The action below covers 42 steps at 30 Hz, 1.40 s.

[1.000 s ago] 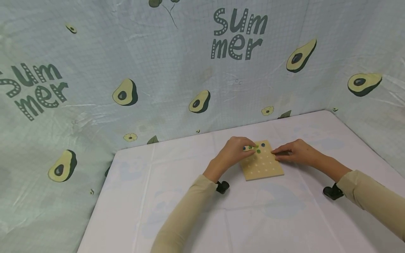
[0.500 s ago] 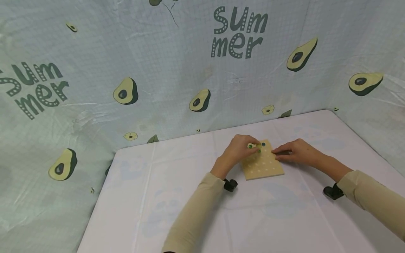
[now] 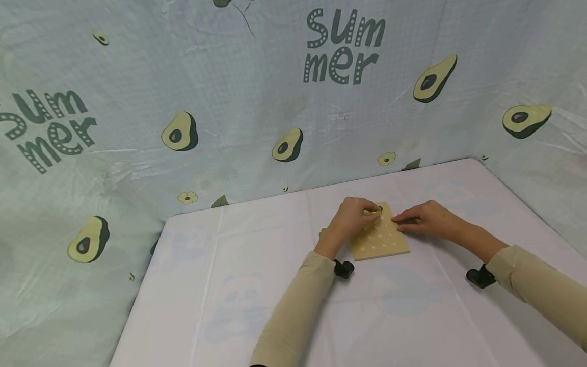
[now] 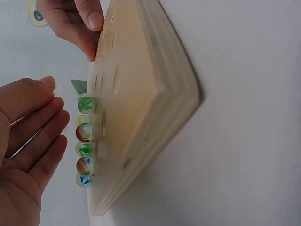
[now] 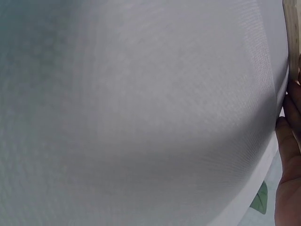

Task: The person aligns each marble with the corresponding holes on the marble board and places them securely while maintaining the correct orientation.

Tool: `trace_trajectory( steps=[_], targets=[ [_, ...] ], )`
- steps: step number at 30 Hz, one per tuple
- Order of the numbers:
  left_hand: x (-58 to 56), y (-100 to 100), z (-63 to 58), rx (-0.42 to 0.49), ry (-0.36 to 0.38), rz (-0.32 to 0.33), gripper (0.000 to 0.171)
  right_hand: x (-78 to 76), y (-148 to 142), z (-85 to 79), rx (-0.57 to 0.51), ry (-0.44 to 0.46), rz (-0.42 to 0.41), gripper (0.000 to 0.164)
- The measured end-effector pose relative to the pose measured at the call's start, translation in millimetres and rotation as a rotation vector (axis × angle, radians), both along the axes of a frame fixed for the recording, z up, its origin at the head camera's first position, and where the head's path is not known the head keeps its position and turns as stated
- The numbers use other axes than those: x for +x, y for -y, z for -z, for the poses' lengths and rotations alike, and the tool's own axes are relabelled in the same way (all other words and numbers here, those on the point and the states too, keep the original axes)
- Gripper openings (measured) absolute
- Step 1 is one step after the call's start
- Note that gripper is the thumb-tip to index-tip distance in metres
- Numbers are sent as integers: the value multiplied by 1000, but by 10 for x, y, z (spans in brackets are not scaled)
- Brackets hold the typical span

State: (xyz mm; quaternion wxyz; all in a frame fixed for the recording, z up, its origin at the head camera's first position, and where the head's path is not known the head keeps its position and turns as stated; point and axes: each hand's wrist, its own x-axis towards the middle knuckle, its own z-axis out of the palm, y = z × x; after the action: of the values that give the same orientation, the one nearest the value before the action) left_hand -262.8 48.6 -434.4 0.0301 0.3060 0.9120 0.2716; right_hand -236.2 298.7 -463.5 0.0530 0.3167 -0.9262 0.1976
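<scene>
A pale wooden board (image 3: 382, 239) with rows of small round hollows lies flat on the table. Several glass marbles (image 4: 85, 133) with coloured swirls sit on its top, lined up in the left wrist view. Over the board's far part, my left hand (image 3: 352, 218) has its thumb and index tips together; a yellowish marble (image 4: 56, 86) just shows at the thumb tip, mostly hidden. A dark blue marble (image 3: 380, 208) lies beside those fingertips. My right hand (image 3: 428, 220) touches the board's right edge with thumb and fingertips. In the right wrist view only its fingers (image 5: 288, 136) show, at the far right.
The table (image 3: 238, 285) has a pale cloth with faint panda prints. A patterned curtain (image 3: 229, 92) hangs behind and at the sides. A small green spot (image 3: 322, 232) shows left of my left wrist; I cannot tell what it is.
My left hand has moved right across the board's far part, covering marbles that showed earlier. The right hand and the board stay in place.
</scene>
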Motion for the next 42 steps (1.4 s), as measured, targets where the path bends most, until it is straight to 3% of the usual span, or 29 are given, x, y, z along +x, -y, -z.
trace_trajectory(
  steps=[7, 12, 19, 27, 42],
  targets=[
    [8, -79, 55, 45, 28, -81, 19, 9, 1, -24, -10, -14, -1, 26],
    [19, -147, 54, 27, 50, -140, 17, -1, -3, -13, -4, -4, 4, 27],
    [26, -201, 14, -10, 45, -147, 16, -30, -16, 8, 2, 0, 5, 27],
    [33, -226, 11, -49, 32, -202, 15, -39, -23, 7, -5, 11, 7, 27],
    [61, -350, 24, -64, 79, -282, 13, -26, -21, -8, -9, -15, -3, 26]
  ],
)
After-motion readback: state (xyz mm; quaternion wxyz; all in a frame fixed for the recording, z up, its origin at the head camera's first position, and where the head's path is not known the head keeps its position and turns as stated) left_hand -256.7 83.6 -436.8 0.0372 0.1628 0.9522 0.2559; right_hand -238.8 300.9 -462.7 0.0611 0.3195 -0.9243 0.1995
